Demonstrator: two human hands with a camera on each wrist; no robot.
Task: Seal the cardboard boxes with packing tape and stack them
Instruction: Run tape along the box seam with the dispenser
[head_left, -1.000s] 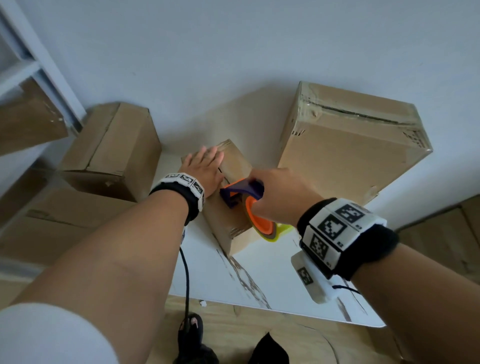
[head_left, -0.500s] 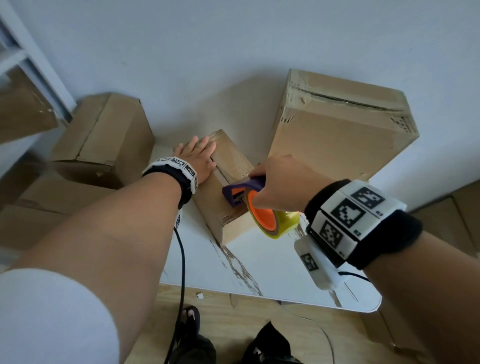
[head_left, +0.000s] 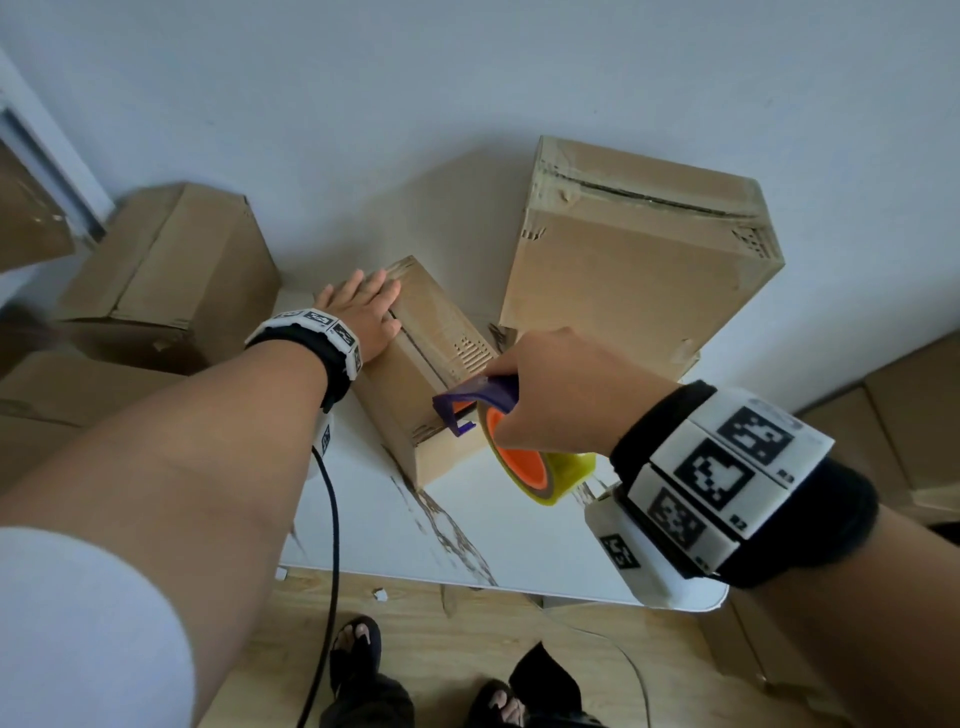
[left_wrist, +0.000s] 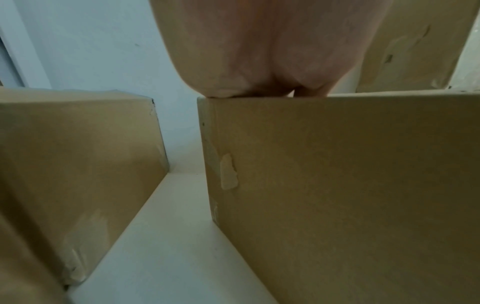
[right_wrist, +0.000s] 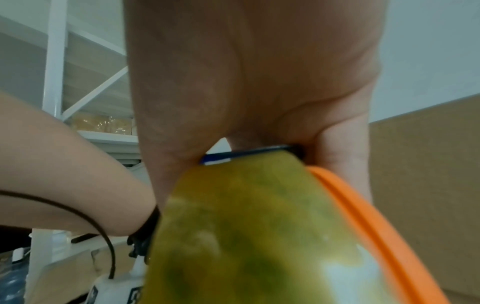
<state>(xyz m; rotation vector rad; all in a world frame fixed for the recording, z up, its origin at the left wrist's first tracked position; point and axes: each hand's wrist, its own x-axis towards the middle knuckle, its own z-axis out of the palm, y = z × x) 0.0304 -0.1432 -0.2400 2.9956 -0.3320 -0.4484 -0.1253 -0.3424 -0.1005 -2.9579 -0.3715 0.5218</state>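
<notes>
Storeroom: stacked cardboard boxes (head_left: 171, 260), white metal shelving (right_wrist: 54, 61)

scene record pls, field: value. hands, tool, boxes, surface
left hand: flat, fingers straight, pressing on top of the small box at its far end
right hand: grips the tape dispenser
tape dispenser: purple blade guard at the small box's near end, over its top seam; orange core, yellowish roll
large box: behind right of the small box, top seam taped
left box: off the table's left edge
surface: white table
stacking: not yet done
</notes>
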